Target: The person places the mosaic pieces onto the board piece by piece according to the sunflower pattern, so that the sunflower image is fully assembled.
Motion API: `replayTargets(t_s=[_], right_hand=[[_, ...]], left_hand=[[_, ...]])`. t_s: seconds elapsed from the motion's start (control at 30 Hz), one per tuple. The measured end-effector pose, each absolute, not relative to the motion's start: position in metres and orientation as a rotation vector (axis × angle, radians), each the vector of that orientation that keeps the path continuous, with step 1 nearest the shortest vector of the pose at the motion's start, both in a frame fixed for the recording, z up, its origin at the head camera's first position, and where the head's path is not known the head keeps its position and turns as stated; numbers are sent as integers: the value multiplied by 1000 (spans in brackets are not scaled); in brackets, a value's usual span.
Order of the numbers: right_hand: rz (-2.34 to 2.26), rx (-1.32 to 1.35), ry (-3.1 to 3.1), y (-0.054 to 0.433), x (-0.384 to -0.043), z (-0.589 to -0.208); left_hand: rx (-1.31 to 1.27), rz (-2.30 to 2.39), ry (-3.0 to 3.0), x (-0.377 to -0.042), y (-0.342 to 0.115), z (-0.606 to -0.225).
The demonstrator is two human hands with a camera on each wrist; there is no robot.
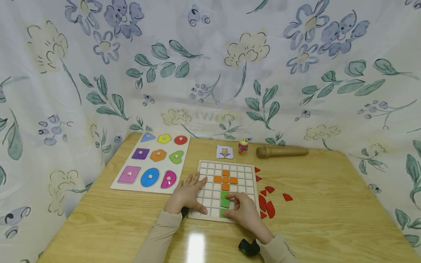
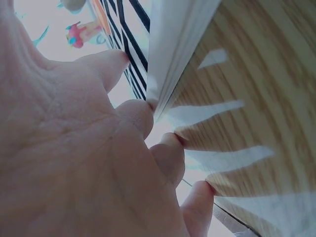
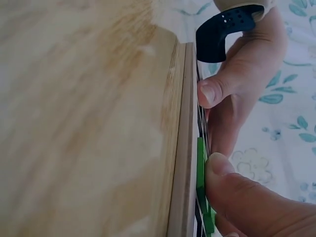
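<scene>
A white grid board [image 1: 206, 192] lies on the table with orange pieces [image 1: 226, 172] set in a cross and a column of green square tiles [image 1: 225, 203] below it. My left hand [image 1: 187, 193] rests over the board's left edge, fingers spread, fingertips along its side in the left wrist view. Over the green tiles is my right hand [image 1: 245, 212], its index fingertip at the upper tiles and its thumb [image 3: 222, 168] pressing the lowest one. Thumb and index finger stay apart. One green tile [image 3: 209, 224] sits slightly raised in the right wrist view.
Several red pieces [image 1: 270, 209] lie right of the board. Behind it are a small picture card [image 1: 224, 152], a red toy figure [image 1: 243, 147] and a brown stick [image 1: 283, 151]. A shape puzzle board [image 1: 151, 146] lies at the left. A floral curtain [image 1: 210, 73] hangs behind.
</scene>
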State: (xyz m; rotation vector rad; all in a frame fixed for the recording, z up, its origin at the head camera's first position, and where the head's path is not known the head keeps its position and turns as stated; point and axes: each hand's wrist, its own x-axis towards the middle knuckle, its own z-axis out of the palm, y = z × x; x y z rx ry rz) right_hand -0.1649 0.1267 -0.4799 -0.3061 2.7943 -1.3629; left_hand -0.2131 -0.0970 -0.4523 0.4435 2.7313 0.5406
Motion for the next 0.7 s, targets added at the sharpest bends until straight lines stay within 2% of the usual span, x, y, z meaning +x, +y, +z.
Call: replayTargets(t_s=[0.33,0.5,0.7], right_hand=[[-1506,-322,2554,140,-169,-478],[-1658,-347,2242,176,-179,-470],[-1739,-287,2325,227,-192,-461]], left_hand=[[449,544,2734,-213,-96,-455],[443,555,2734,-210,-96,-456],[457,553,2747,-211,-97,-453]])
